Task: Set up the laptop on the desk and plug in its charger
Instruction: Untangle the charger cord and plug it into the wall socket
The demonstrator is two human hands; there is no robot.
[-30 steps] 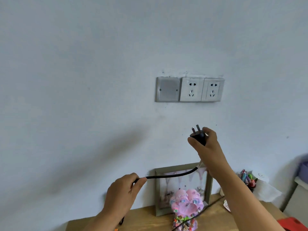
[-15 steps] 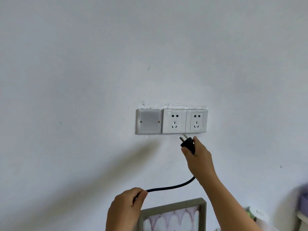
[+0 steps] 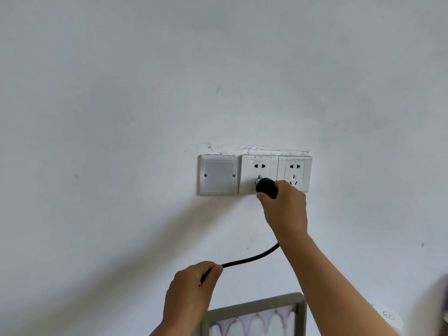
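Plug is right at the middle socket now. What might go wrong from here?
1. The black plug sits tilted at the middle socket; its prongs may miss the lower slots or bend.
2. The right hand grips close to the plug's front, so fingers could near the prongs.
3. The left hand holds the cable; a tug could pull the plug askew.

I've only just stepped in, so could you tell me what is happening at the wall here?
A person is plugging a charger in. The right hand holds the black plug against the lower holes of the middle socket, though whether it is fully seated cannot be told. The left hand pinches the black cable further down. The right socket is free.
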